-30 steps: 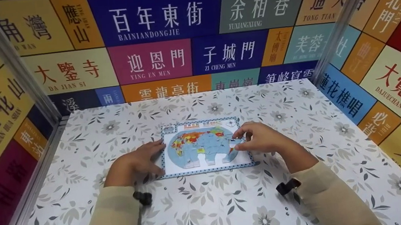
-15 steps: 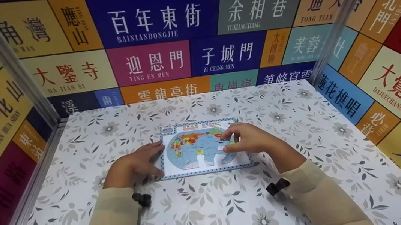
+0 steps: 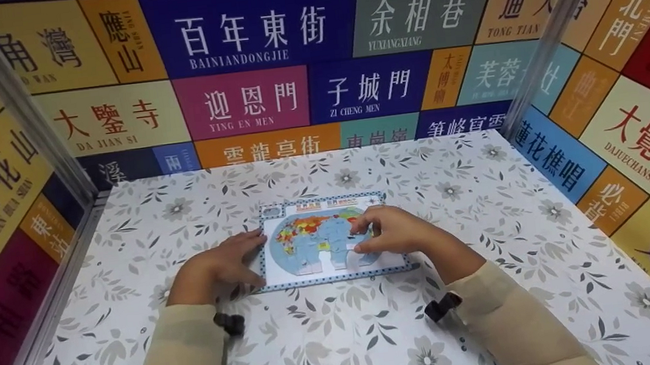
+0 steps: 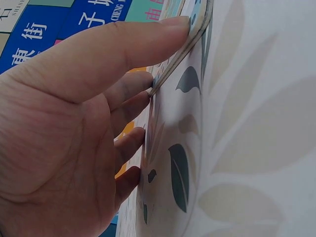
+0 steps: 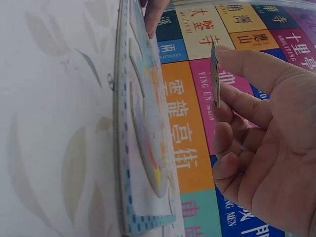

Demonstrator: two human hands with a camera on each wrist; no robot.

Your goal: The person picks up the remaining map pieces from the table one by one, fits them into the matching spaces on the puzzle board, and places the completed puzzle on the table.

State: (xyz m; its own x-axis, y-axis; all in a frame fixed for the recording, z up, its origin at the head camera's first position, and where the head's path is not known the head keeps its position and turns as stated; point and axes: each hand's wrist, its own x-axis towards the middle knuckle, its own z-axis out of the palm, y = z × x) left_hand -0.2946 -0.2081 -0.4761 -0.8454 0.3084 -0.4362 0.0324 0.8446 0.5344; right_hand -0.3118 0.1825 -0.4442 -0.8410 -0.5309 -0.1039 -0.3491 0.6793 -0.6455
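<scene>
A thin, flat, card-like puzzle piece (image 5: pixel 216 81), edge-on, is pinched in the right hand's (image 5: pixel 284 143) fingertips above the blue-bordered world-map puzzle board (image 3: pixel 336 278); I'd lower it level. The left hand's (image 3: pixel 218 265) fingers, loosely extended, touch the board's left edge, useful for steadying.

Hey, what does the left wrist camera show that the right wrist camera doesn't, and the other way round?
Only the left wrist view shows the palm of the left hand, with its thumb at the edge of the board.

Only the right wrist view shows the right hand pinching a thin piece seen edge-on, and the colored map on the board.

Both show part of the board, the leafy tablecloth and the wall signs.
</scene>
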